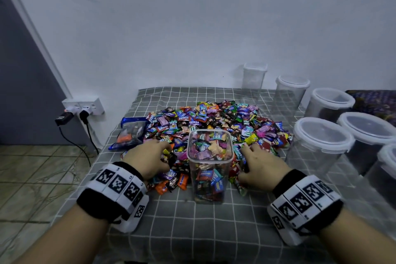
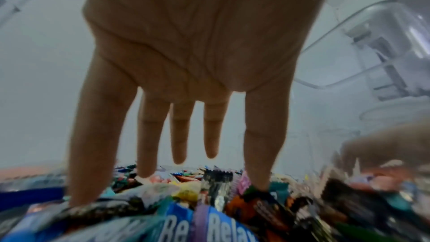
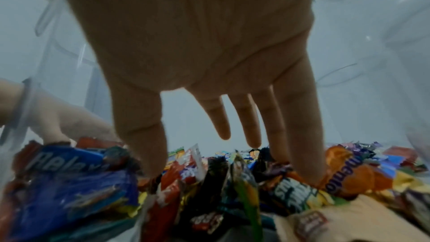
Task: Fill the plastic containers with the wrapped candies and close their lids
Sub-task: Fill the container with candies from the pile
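Your tabletop (image 1: 214,231) carries a grey checked cloth, and across its far half spreads the candy pile (image 1: 214,118), a broad low heap of mixed wrappers reaching from a blue bag (image 1: 129,133) on the left toward the lidded jars (image 1: 321,135) lined up along the right side. Those jars stand upright with their lids on, apart from the pile's edge, and look empty. At the near edge of the pile, between your two hands, stands the open jar (image 1: 209,165): a tall square-sided clear container, long axis vertical, mouth pointing straight up, no lid on it, and candies filling it nearly to the rim. Your left hand (image 1: 147,158) lies palm down on the pile just left of that jar; the wrist view shows its fingers (image 2: 179,132) straight and spread, tips down among the wrappers, gripping nothing. Your right hand (image 1: 262,166) lies the same way just right of the jar, fingers (image 3: 246,122) extended and spread, tips sunk into the candies, nothing closed in them. Neither hand touches the jar as far as the head view shows. A wall socket (image 1: 85,107) with plugs sits at the left beyond the tabletop.
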